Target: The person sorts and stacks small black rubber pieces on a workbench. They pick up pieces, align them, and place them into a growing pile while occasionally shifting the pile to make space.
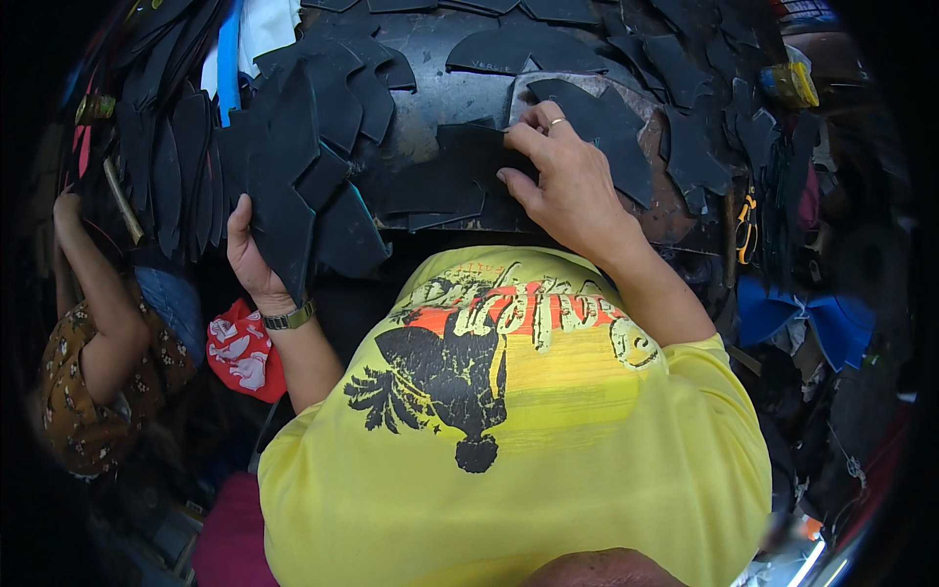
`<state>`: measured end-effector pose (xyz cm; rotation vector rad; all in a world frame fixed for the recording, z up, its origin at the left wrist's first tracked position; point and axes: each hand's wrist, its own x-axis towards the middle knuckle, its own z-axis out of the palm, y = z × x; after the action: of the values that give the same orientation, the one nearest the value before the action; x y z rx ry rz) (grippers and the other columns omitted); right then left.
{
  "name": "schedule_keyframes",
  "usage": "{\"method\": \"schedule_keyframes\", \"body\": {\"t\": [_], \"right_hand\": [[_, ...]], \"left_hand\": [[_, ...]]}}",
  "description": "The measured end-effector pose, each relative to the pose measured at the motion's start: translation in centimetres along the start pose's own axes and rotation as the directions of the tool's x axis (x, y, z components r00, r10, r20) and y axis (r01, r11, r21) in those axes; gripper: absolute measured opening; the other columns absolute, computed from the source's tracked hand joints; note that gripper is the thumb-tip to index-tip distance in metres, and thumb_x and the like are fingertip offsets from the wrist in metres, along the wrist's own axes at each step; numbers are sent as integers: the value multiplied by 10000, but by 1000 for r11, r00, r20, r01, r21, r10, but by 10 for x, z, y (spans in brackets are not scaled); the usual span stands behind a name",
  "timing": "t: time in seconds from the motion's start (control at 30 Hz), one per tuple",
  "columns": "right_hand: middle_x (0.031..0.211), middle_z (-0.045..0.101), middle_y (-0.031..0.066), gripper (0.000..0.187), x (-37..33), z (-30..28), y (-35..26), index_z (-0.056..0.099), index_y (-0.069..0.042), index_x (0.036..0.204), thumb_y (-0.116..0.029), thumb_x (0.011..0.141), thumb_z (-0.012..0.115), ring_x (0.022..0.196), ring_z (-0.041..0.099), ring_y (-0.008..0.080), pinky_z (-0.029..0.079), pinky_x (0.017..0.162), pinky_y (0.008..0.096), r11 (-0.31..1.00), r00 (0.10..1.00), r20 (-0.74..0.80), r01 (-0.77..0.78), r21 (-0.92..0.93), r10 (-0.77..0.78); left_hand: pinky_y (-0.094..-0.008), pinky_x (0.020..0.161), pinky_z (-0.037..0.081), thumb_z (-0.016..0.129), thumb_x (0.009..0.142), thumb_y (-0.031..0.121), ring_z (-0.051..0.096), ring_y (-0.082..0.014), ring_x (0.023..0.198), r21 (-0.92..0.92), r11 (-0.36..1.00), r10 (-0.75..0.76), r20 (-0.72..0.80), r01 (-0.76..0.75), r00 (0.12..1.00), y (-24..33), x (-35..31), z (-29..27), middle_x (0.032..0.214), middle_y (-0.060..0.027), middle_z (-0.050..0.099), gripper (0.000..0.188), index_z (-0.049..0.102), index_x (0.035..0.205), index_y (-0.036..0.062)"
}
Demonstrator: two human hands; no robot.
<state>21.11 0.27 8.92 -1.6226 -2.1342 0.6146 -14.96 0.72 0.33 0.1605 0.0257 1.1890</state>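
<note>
My left hand [256, 256] is wrapped round a fanned stack of black cut sheet pieces [279, 181], held upright at the table's near edge. Its thumb lies along the left side, and the other fingers are hidden behind the stack. Over the middle of the table, my right hand [567, 176] has curled fingers, with thumb and forefinger on the edge of a black cut piece [460, 168]. That piece overlaps others by the near edge. Beyond the hand, more black pieces [597, 127] rest on a pale, worn board [525, 95].
Black pieces crowd the dark table [421, 59]. Orange-handled snips [746, 227] hang at its right edge, near a yellow container [790, 86]. A blue strip [229, 68] stands at the back left. Another person's arm [103, 274] is at the far left, beside a red bag [245, 350].
</note>
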Motion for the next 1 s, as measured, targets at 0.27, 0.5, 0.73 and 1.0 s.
{"method": "schedule_keyframes", "body": {"t": [0.27, 0.5, 0.73, 1.0], "right_hand": [[888, 563, 115, 238, -17, -14, 19, 579, -2, 946, -22, 775, 744, 803, 571, 306, 466, 740, 350, 998, 989, -140, 55, 43, -48], [916, 613, 126, 266, -43, -21, 42, 591, 27, 992, -48, 798, 756, 848, 596, 240, 475, 788, 321, 974, 950, -239, -169, 152, 202], [856, 584, 56, 217, -48, -42, 70, 586, 23, 952, -90, 848, 740, 821, 521, 138, 454, 765, 271, 883, 831, -343, -325, 340, 438], [881, 619, -18, 107, -51, -39, 41, 659, 6, 928, -40, 878, 742, 803, 553, 53, 444, 736, 211, 678, 861, -217, -182, 712, 459]], "left_hand": [[-529, 1150, 373, 414, 1050, 274, 513, -376, 1328, -36, 998, -42, -13, 42, 999, -7, 4, -4, 1447, -247, 501, 525, 407, 1452, -63], [-506, 1102, 446, 408, 1056, 254, 564, -373, 1275, -26, 1000, -15, -35, 14, 999, -14, 9, 4, 1412, -258, 529, 499, 430, 1423, -83], [-485, 1129, 421, 429, 1053, 243, 567, -347, 1280, -14, 997, 82, 38, -81, 996, 16, 0, 21, 1369, -251, 570, 466, 482, 1386, -78], [-478, 1105, 440, 457, 1040, 239, 589, -339, 1252, 25, 997, 72, -65, -70, 995, 14, -6, 25, 1358, -230, 588, 441, 533, 1349, -66]]}}
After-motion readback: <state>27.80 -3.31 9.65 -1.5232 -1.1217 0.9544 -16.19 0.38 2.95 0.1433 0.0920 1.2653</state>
